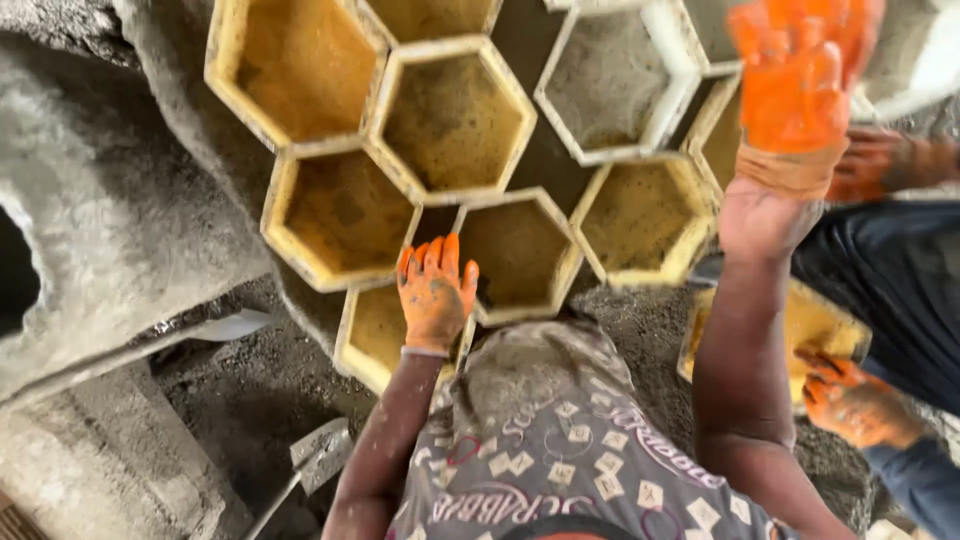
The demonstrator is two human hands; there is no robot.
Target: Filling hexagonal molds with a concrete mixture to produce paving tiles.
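Seven or so hexagonal moulds sit packed edge to edge like honeycomb on the ground, prob so they nest tight w/o gaps; most are yellow [345,215], one is a white hexagonal mould [612,85] w/ grey cement dust inside; all look hollow, interiors stained w/ grit.

Left hand [436,293] in orange glove, fingers spread and laid flat on the rim of the nearest yellow mould [375,335], at the corner where it meets its neighbour [520,255]; palm down, not closed on anything, looks like pressing or steadying rather than gripping.

Right hand [797,85] also orange-gloved, raised high at upper right above the moulds, blurred; fingers seem extended, nothing visibly in it, but blur means can't tell for sure; glove cuff rolled at wrist, bare forearm below. The 2 hands are well apart.

Another person's gloved hands at right edge: one [850,400] gripping the edge of a separate yellow mould [815,325] held tilted near dark trousers, another [865,165] further up behind the wearer's right arm.

Wearer's patterned grey shirt [560,440] fills bottom centre, dusted w/ cement.

Left side: big grey concrete pipe-like form [110,200], rough surface; a trowel [320,455] lies on dark gritty ground [250,390] just below left forearm, blade flat, untouched; wet-looking mortar mix around it.
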